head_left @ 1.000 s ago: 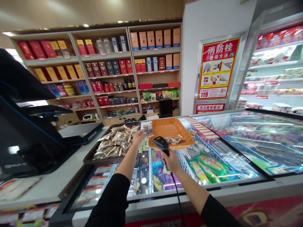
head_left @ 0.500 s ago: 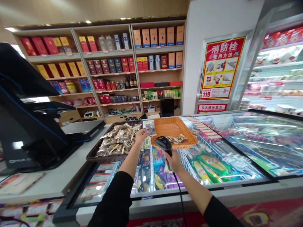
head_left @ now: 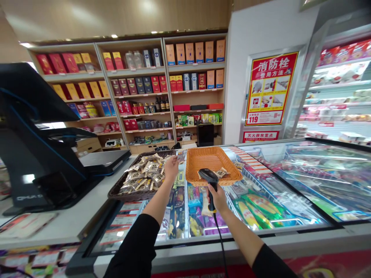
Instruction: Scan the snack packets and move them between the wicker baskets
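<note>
Right hand (head_left: pixel 219 199) is clamping black scanner (head_left: pixel 210 177), orange basket (head_left: pixel 203 159) lying just beyond. Left hand (head_left: pixel 171 167) is curling at clear packet (head_left: pixel 181 156), dark basket (head_left: pixel 127 197) sitting to its left; blurry, can't tell whether it's pinching.

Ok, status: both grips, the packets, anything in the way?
Right grip closed around black scanner. Left grip at a loose packet, hold unclear. Wrapped packets in dark basket, orange basket. Black scanner hides part of orange basket's near rim.

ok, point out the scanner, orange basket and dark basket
scanner (head_left: pixel 210 177): head view, on its black top
orange basket (head_left: pixel 206 160): head view, on its bare floor
dark basket (head_left: pixel 128 197): head view, on its near wall
</note>
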`<move>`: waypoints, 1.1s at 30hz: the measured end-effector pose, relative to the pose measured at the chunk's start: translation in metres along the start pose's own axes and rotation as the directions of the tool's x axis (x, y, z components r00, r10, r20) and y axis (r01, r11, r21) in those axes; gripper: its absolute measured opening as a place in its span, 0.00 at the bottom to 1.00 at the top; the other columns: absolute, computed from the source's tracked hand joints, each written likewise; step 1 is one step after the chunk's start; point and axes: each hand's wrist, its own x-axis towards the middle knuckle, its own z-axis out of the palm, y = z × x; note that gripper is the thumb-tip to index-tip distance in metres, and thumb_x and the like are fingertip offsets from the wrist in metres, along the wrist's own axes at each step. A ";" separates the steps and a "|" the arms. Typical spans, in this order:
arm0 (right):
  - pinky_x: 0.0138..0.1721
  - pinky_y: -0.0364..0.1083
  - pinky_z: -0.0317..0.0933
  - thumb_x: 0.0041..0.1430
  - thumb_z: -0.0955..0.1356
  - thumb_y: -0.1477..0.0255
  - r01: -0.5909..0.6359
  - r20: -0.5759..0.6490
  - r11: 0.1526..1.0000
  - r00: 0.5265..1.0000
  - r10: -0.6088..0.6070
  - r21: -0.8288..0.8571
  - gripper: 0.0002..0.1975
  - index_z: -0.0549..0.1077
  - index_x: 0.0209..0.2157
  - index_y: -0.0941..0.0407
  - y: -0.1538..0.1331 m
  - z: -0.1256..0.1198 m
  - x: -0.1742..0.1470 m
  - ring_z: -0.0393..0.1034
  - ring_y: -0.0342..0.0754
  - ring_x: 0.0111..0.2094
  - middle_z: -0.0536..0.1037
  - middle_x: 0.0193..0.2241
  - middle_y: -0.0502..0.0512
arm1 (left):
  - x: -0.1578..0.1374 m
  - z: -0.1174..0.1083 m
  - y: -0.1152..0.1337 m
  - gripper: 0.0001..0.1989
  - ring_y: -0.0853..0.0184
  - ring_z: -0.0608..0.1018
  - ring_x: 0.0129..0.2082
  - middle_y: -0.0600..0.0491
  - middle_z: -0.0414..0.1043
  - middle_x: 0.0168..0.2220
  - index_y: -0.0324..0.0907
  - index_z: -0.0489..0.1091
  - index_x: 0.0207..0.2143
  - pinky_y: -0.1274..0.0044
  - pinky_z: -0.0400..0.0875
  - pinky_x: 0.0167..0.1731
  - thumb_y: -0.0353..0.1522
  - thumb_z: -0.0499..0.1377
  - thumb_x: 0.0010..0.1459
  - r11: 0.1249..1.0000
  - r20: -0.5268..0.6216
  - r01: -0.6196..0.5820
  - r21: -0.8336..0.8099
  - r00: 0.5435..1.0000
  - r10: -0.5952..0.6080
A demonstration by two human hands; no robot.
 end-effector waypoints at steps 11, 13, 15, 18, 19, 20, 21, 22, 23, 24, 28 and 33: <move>0.13 0.40 0.55 0.52 0.68 0.51 -0.044 0.021 0.999 0.999 0.044 -0.005 0.21 0.65 0.25 0.55 -0.005 0.003 -0.002 0.58 0.41 0.11 0.66 0.13 0.45 | 0.038 -0.086 -0.008 0.08 0.48 0.71 0.50 0.42 0.77 0.37 0.44 0.76 0.30 0.50 0.39 0.58 0.27 0.59 0.48 0.491 0.320 -0.225 0.842 0.940 -0.119; 0.13 0.40 0.55 0.51 0.68 0.50 -0.055 0.010 0.998 0.998 0.055 0.006 0.22 0.65 0.25 0.55 -0.005 0.001 -0.001 0.58 0.41 0.11 0.66 0.13 0.45 | 0.046 -0.081 -0.014 0.05 0.48 0.71 0.50 0.40 0.77 0.35 0.43 0.75 0.28 0.48 0.39 0.57 0.28 0.59 0.48 0.493 0.301 -0.207 0.845 0.946 -0.120; 0.13 0.40 0.55 0.50 0.68 0.49 -0.050 -0.011 0.998 0.999 0.051 0.027 0.23 0.64 0.24 0.55 -0.005 0.000 -0.001 0.59 0.41 0.11 0.67 0.14 0.45 | 0.052 -0.076 -0.014 0.02 0.47 0.72 0.49 0.38 0.76 0.32 0.41 0.73 0.24 0.49 0.41 0.57 0.28 0.60 0.46 0.559 0.238 -0.142 0.817 0.966 -0.102; 0.12 0.40 0.55 0.49 0.68 0.48 -0.038 -0.040 0.998 0.998 0.040 0.056 0.23 0.63 0.24 0.55 -0.004 -0.002 0.000 0.60 0.41 0.11 0.67 0.14 0.45 | 0.056 -0.068 -0.005 0.02 0.46 0.72 0.50 0.38 0.75 0.31 0.41 0.72 0.22 0.54 0.46 0.58 0.26 0.62 0.44 0.674 0.182 -0.096 0.732 0.982 -0.057; 0.12 0.40 0.55 0.49 0.68 0.48 -0.038 -0.047 0.997 0.998 0.041 0.062 0.23 0.64 0.24 0.55 -0.003 -0.002 0.000 0.60 0.41 0.11 0.67 0.14 0.45 | 0.054 -0.064 -0.001 0.03 0.47 0.71 0.51 0.38 0.76 0.31 0.41 0.73 0.23 0.56 0.48 0.58 0.26 0.62 0.43 0.701 0.187 -0.104 0.706 0.981 -0.043; 0.12 0.40 0.55 0.49 0.68 0.48 -0.038 -0.055 0.997 0.998 0.042 0.069 0.23 0.64 0.25 0.55 -0.003 -0.003 0.001 0.60 0.41 0.11 0.67 0.14 0.45 | 0.051 -0.060 0.003 0.05 0.47 0.71 0.51 0.40 0.76 0.32 0.42 0.74 0.25 0.58 0.50 0.58 0.25 0.62 0.42 0.727 0.199 -0.113 0.678 0.979 -0.034; 0.11 0.40 0.55 0.49 0.69 0.49 -0.036 -0.065 0.996 0.997 0.041 0.076 0.23 0.65 0.26 0.55 -0.003 -0.005 0.003 0.60 0.41 0.11 0.67 0.14 0.45 | 0.047 -0.054 0.007 0.08 0.48 0.72 0.51 0.41 0.76 0.33 0.43 0.75 0.27 0.60 0.53 0.57 0.24 0.62 0.41 0.758 0.211 -0.115 0.642 0.977 -0.031; 0.11 0.40 0.55 0.49 0.69 0.49 -0.032 -0.077 0.996 0.996 0.038 0.080 0.23 0.65 0.28 0.55 -0.004 -0.007 0.005 0.60 0.41 0.11 0.67 0.14 0.44 | 0.042 -0.047 0.011 0.10 0.49 0.72 0.50 0.42 0.76 0.34 0.43 0.76 0.28 0.62 0.55 0.56 0.24 0.62 0.41 0.793 0.225 -0.113 0.598 0.974 -0.032; 0.11 0.41 0.55 0.49 0.68 0.49 -0.027 -0.093 0.997 0.995 0.034 0.076 0.23 0.66 0.28 0.55 -0.006 -0.010 0.008 0.60 0.41 0.11 0.67 0.14 0.44 | 0.036 -0.039 0.014 0.11 0.49 0.73 0.49 0.43 0.77 0.35 0.44 0.76 0.29 0.64 0.58 0.54 0.24 0.62 0.41 0.827 0.249 -0.112 0.551 0.968 -0.035; 0.11 0.41 0.55 0.49 0.68 0.49 -0.025 -0.109 0.998 0.994 0.032 0.065 0.22 0.66 0.28 0.55 -0.008 -0.014 0.011 0.59 0.41 0.10 0.67 0.13 0.44 | 0.030 -0.029 0.017 0.11 0.50 0.74 0.47 0.43 0.77 0.35 0.44 0.77 0.29 0.65 0.61 0.53 0.24 0.62 0.41 0.859 0.279 -0.109 0.500 0.959 -0.040; 0.11 0.43 0.54 0.51 0.67 0.50 -0.048 -0.178 0.998 0.983 0.038 -0.052 0.21 0.65 0.22 0.54 -0.020 -0.039 0.025 0.59 0.44 0.10 0.66 0.10 0.47 | 0.005 0.020 0.023 0.10 0.54 0.77 0.43 0.46 0.78 0.34 0.45 0.78 0.26 0.70 0.64 0.50 0.24 0.62 0.40 0.950 0.435 -0.096 0.297 0.899 -0.046; 0.12 0.44 0.56 0.51 0.68 0.50 -0.051 -0.222 0.994 0.975 0.027 -0.101 0.21 0.64 0.21 0.53 -0.017 -0.072 0.029 0.61 0.45 0.10 0.67 0.10 0.47 | -0.019 0.086 0.013 0.09 0.55 0.78 0.37 0.48 0.77 0.27 0.45 0.76 0.20 0.73 0.68 0.44 0.24 0.67 0.33 0.979 0.537 0.005 0.201 0.835 -0.115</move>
